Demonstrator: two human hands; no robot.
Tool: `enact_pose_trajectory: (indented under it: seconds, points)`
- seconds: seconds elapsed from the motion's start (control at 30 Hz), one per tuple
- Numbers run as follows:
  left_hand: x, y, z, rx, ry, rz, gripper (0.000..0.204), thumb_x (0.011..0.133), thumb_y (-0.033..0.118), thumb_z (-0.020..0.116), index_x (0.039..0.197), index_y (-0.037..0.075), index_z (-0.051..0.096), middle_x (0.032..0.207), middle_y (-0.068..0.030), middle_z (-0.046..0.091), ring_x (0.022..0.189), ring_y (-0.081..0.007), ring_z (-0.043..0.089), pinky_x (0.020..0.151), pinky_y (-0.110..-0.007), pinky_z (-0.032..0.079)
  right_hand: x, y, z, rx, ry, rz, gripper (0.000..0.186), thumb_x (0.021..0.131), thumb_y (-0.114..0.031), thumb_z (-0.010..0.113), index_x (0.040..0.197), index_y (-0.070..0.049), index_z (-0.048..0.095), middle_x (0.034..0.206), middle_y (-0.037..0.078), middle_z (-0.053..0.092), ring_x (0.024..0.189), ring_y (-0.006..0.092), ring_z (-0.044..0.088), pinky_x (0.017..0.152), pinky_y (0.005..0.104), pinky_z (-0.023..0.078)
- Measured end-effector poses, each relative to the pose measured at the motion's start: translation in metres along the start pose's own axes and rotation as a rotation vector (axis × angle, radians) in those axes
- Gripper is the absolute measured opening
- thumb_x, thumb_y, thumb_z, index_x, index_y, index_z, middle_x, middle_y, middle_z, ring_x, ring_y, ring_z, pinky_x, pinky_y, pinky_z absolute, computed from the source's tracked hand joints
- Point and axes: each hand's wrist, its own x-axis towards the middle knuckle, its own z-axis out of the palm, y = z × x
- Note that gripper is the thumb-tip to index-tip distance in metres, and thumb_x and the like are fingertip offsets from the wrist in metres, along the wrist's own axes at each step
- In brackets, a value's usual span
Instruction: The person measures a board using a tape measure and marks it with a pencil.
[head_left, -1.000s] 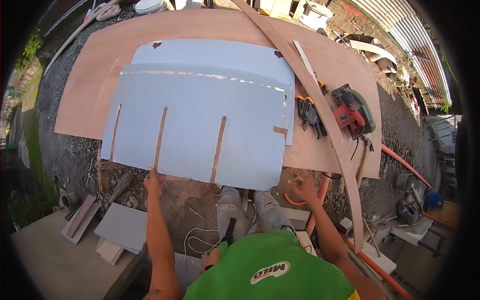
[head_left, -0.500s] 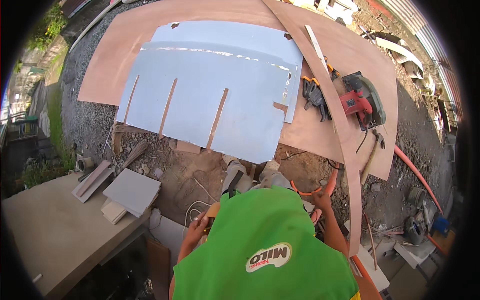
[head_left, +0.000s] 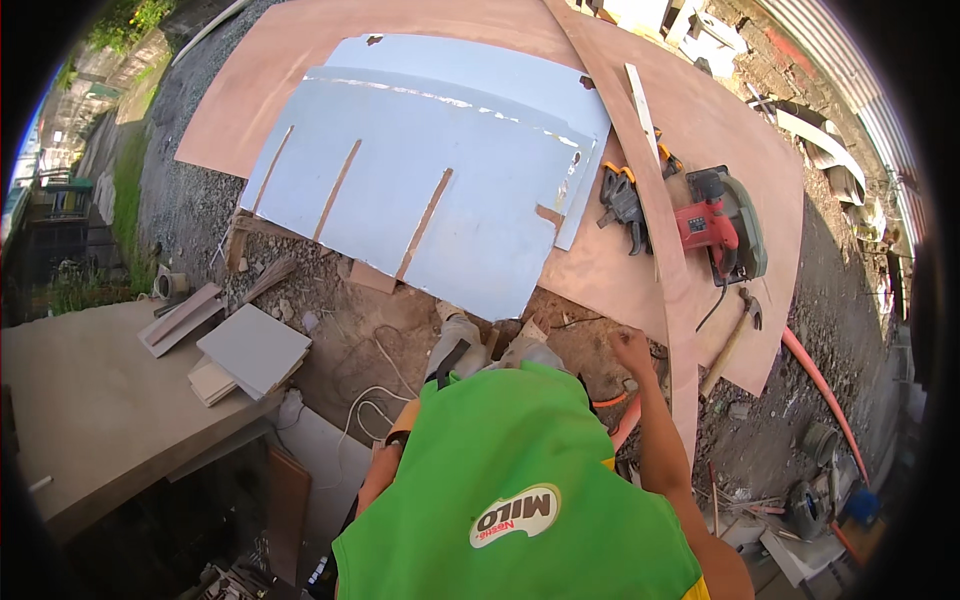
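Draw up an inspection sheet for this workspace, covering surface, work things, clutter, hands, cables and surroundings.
Surface: large brown plywood sheet.
Work things: blue-grey panel lying on the plywood, with three brown stripes at its near edge; red circular saw and hammer right of a long wooden strip; black-and-orange clamps beside the strip.
Clutter: stacked boards on the slab at left.
Hands: right hand curled near the plywood's near edge, contents unclear; left hand mostly hidden beside the green shirt, grip unclear.
Cables: white cable looped on the ground; dark cord by the saw.
Surroundings: gravel at left; corrugated sheeting at upper right.
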Motion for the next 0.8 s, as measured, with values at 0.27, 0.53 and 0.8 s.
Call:
enact_pose_trajectory:
  seconds: [0.27,0.53,0.8]
  points:
    - [0.02,0.01,0.026,0.22,0.048,0.02,0.021,0.087,0.027,0.057,0.088,0.008,0.063,0.08,-0.0158,0.065,0.075,-0.034,0.067,0.061,-0.044,0.052,0.012,-0.069,0.023,-0.076,-0.129,-0.241,0.034,0.088,-0.03,0.066,0.086,0.004,0.065,0.066,0.01,0.063,0.064,0.0154,0.063,0.061,0.0325,0.049]
    - [0.001,-0.009,0.027,0.521,0.092,0.053,0.014,0.085,0.02,0.058,0.081,0.009,0.065,0.071,-0.0112,0.065,0.069,-0.0303,0.067,0.059,-0.04,0.053,0.021,-0.123,0.042,-0.028,-0.231,-0.354,0.033,0.09,-0.029,0.065,0.085,0.004,0.065,0.07,0.011,0.066,0.064,0.0156,0.061,0.062,0.0324,0.049]
    - [-0.006,-0.012,-0.037,0.562,-0.008,0.204,0.013,0.084,0.018,0.058,0.076,0.009,0.064,0.067,-0.0093,0.063,0.066,-0.0249,0.068,0.056,-0.037,0.054,0.008,-0.184,0.057,0.017,-0.227,-0.323,0.032,0.091,-0.028,0.065,0.089,0.004,0.067,0.073,0.011,0.067,0.067,0.015,0.062,0.064,0.0298,0.049]
